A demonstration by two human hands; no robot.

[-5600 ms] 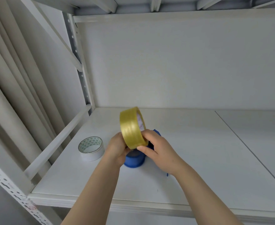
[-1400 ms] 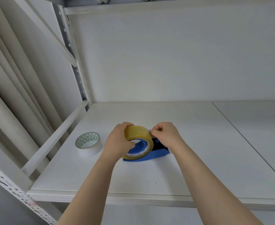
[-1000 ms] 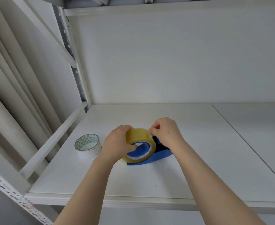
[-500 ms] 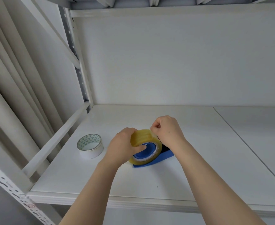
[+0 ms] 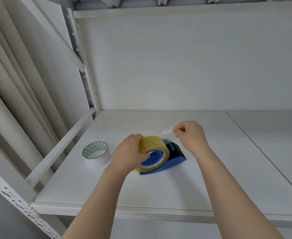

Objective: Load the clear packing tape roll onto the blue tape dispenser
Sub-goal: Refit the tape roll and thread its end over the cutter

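My left hand (image 5: 128,152) grips the clear packing tape roll (image 5: 153,147), fingers curled over its top, thumb at the core. The roll sits on the hub of the blue tape dispenser (image 5: 174,160), which lies on the white shelf (image 5: 176,187). My right hand (image 5: 191,135) is curled, pinching the loose tape end (image 5: 166,131), lifted above the roll. 1 white tape roll (image 5: 96,156) lies flat, near my left hand.

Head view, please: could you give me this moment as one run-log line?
clear yellowish packing tape roll: seated on blue plastic tape dispenser | left hand: grips roll | right hand: pinches loose tape end
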